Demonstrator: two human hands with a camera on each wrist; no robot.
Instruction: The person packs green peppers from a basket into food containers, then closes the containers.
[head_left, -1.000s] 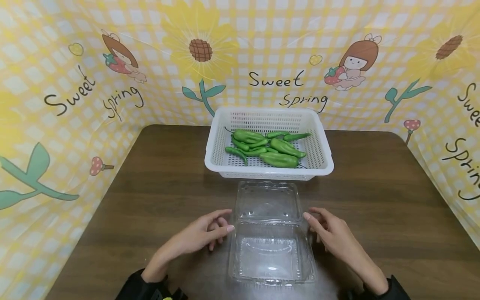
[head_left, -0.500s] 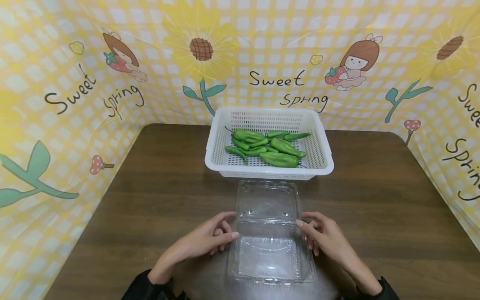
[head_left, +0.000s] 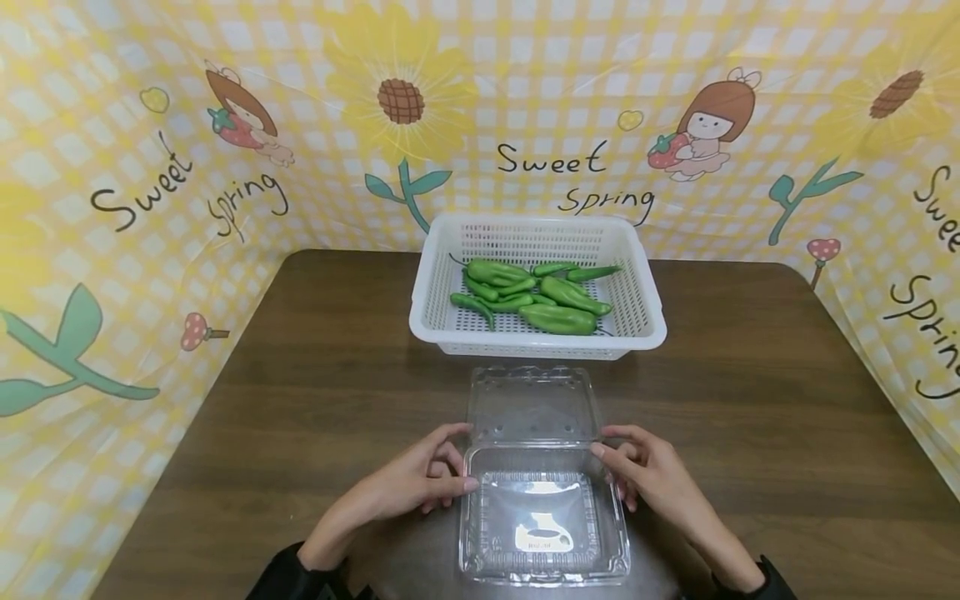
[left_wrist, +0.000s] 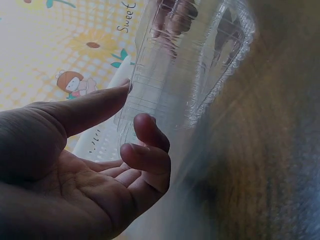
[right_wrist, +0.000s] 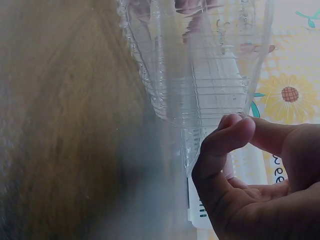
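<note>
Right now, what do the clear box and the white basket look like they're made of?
Clear box: thin, glossy see-through plastic, probably; the table shows through its ribbed walls. White basket: matte white moulded plastic, seemingly, judging by its perforated grid walls and floor.

A staged tabletop set rather than a lived-in room: a yellow checked backdrop (head_left: 525,100) printed with sunflowers, cartoon girls and "Sweet Spring" wraps three sides of a brown wood-grain table (head_left: 750,392), shutting out any view of the room behind
</note>
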